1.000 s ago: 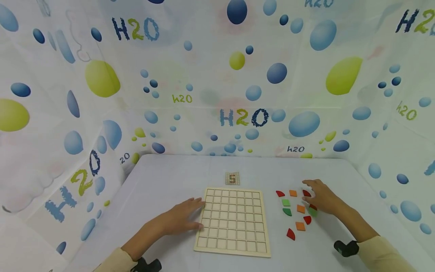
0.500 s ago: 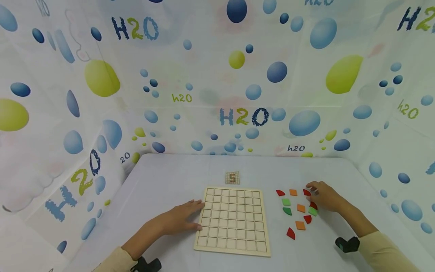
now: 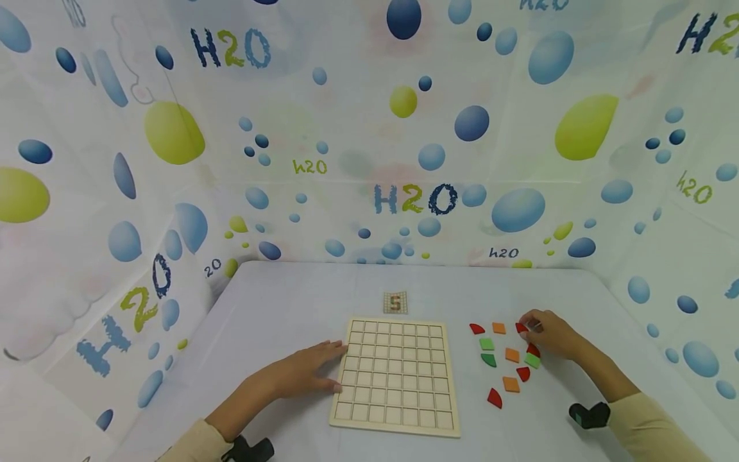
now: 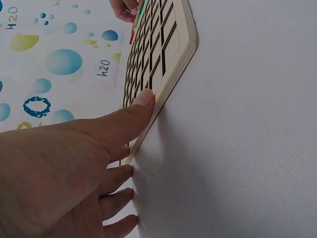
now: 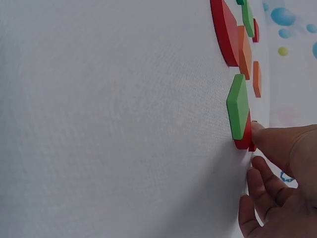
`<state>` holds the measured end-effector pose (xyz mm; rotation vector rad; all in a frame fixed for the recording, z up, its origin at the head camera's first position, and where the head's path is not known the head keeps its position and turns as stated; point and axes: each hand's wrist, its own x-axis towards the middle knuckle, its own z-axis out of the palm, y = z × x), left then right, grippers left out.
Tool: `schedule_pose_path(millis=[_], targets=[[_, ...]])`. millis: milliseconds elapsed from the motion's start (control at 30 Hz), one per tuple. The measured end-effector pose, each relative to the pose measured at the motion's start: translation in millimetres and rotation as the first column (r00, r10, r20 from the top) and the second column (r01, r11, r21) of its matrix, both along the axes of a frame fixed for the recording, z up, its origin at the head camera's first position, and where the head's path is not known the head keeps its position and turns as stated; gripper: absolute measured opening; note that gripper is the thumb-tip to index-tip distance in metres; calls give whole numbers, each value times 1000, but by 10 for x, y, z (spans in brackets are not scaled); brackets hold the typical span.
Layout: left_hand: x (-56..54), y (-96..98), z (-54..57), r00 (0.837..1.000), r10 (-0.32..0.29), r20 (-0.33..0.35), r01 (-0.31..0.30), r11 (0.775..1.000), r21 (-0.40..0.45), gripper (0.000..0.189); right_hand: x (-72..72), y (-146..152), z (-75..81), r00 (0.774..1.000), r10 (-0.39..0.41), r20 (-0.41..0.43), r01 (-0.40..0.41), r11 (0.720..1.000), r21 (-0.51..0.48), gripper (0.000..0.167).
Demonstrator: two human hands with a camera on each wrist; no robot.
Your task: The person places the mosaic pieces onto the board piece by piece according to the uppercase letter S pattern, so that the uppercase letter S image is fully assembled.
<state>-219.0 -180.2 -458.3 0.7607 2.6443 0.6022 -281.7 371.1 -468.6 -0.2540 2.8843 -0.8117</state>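
A square wooden grid board (image 3: 396, 370) lies on the white table, its cells bare. My left hand (image 3: 307, 372) rests at the board's left side with fingers spread, the thumb touching the rim, as the left wrist view (image 4: 143, 101) also shows. Over on the right, my right hand (image 3: 551, 336) pinches a red quarter-circle tile (image 3: 521, 327) between thumb and index finger, low at the tabletop. In the right wrist view a light green square tile (image 5: 238, 108) and another red tile (image 5: 242, 143) lie close by the thumb, partly overlapping in sight.
Several loose tiles lie between board and right hand: orange squares (image 3: 511, 355), a dark green quarter circle (image 3: 488, 360), a light green square (image 3: 487, 344) and red quarter circles (image 3: 494, 398). A small pattern card (image 3: 395, 302) sits behind the board. A printed curtain (image 3: 369, 128) encloses the table.
My right hand has shifted slightly right and its fingers have closed onto the red quarter-circle tile. The left hand stays at the board's edge almost unmoved.
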Motion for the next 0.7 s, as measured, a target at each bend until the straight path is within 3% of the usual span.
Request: schedule_pose_path(millis=[700], targets=[[20,-14,-14,1000,14,10,-14,1000,19,82,20,-40,52,1000,-17,0,17,997,79,23]])
